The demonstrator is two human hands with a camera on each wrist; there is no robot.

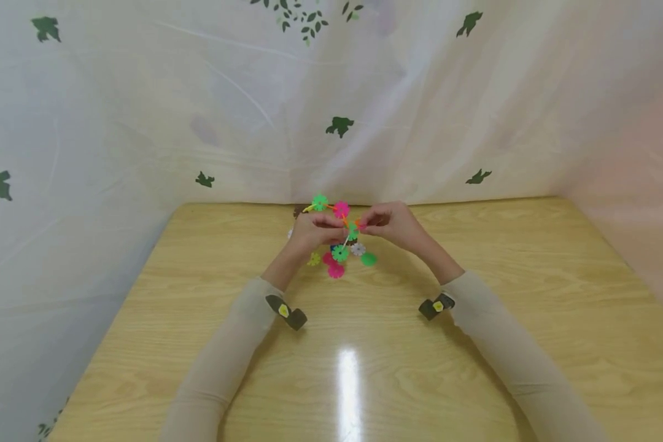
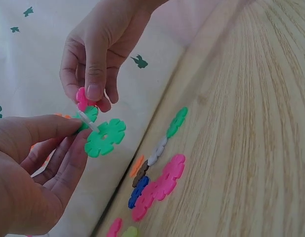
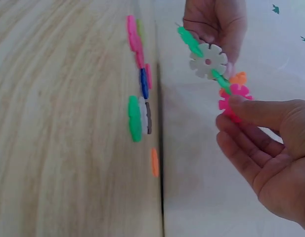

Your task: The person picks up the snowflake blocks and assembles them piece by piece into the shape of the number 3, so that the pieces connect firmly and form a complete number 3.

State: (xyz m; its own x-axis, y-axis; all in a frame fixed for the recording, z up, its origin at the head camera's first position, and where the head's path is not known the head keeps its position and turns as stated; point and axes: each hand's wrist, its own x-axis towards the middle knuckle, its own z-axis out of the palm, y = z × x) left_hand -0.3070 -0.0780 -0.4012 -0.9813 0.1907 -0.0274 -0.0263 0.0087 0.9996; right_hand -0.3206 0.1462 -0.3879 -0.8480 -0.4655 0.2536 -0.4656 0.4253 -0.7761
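Near the far edge of the surface, the left hand pinches a chain of plastic discs, seemingly steadying it; the right hand pinches a pink disc against a green one, probably aligning slots. Loose discs lie within reach.

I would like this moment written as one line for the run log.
left hand: pinches disc chain | right hand: pinches pink disc at disc chain | pink disc joined: cannot tell | table: green disc, blue disc
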